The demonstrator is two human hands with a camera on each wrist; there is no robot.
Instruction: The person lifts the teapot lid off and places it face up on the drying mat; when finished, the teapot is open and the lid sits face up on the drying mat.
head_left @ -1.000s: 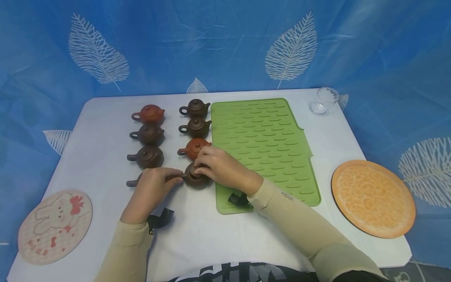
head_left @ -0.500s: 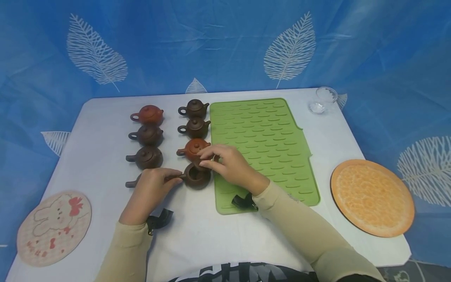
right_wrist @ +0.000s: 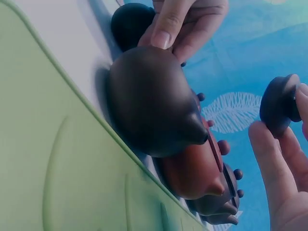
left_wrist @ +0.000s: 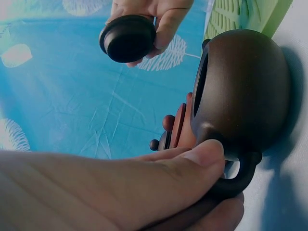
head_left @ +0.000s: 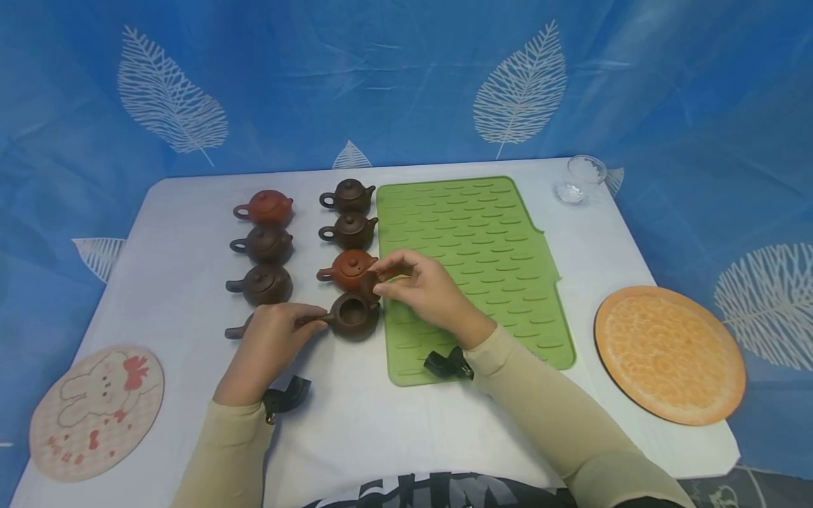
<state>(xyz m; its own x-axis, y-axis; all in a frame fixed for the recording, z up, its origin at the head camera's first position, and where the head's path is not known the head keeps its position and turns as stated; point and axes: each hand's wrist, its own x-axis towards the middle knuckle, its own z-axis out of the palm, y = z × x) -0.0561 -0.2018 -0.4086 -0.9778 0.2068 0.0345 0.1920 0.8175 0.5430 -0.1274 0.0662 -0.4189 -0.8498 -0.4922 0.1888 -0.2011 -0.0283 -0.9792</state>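
A dark brown teapot (head_left: 353, 321) stands uncovered on the white table, its round mouth showing in the head view. My left hand (head_left: 273, 342) pinches its handle (left_wrist: 240, 180) between thumb and fingers. Its dark lid (right_wrist: 276, 103) is held up by my right hand (head_left: 427, 293), tilted and apart from the pot; the lid's underside (left_wrist: 129, 43) faces the left wrist camera. A red-brown teapot (head_left: 349, 269) with its lid on sits right behind the open one. Part of another teapot (head_left: 238, 330) shows past my left hand, mostly hidden by it.
Two columns of small lidded teapots run toward the back, the left one including a dark pot (head_left: 267, 283). A green mat (head_left: 470, 261) lies to the right. Round mats flank the table, pink (head_left: 104, 416) and orange (head_left: 670, 356). Clear glass dishes (head_left: 587, 169) stand at the back right.
My right hand has lifted the lid off the dark brown teapot, carried it up and to the right, and turned it on edge. My left hand stays on the handle.
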